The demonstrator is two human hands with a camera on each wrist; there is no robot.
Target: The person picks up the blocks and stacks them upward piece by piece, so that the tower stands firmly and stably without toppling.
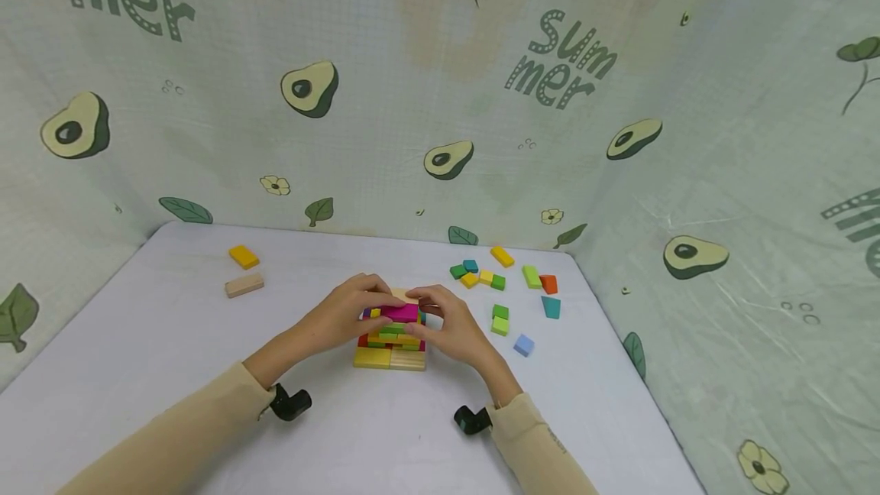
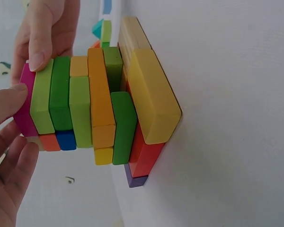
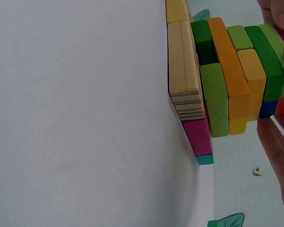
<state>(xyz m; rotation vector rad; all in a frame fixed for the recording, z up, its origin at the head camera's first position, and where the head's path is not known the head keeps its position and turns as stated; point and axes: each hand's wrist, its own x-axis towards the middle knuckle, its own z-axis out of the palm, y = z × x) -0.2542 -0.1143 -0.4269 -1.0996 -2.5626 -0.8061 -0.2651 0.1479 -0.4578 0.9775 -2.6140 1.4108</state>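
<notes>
A stacked tower of coloured wooden blocks stands at the middle of the table, with a yellow block (image 1: 372, 358) and a pale wood block (image 1: 408, 360) along its front foot. Lying across its top is a magenta block (image 1: 400, 313). From the left, my left hand (image 1: 344, 313) pinches this magenta block, thumb on its front face and fingers behind. My right hand (image 1: 448, 325) holds its other end, the thumb also overlapping the light green block (image 2: 42, 101) just beneath. Orange and dark green blocks (image 2: 60, 97) form layers lower down. The tower's back is mostly hidden.
Right of the tower lie several loose blocks, among them a blue cube (image 1: 524, 345), a teal block (image 1: 551, 307), a red-orange block (image 1: 548, 284) and a light green block (image 1: 532, 276). At the far left are a yellow-orange block (image 1: 244, 257) and a plain wood block (image 1: 244, 285).
</notes>
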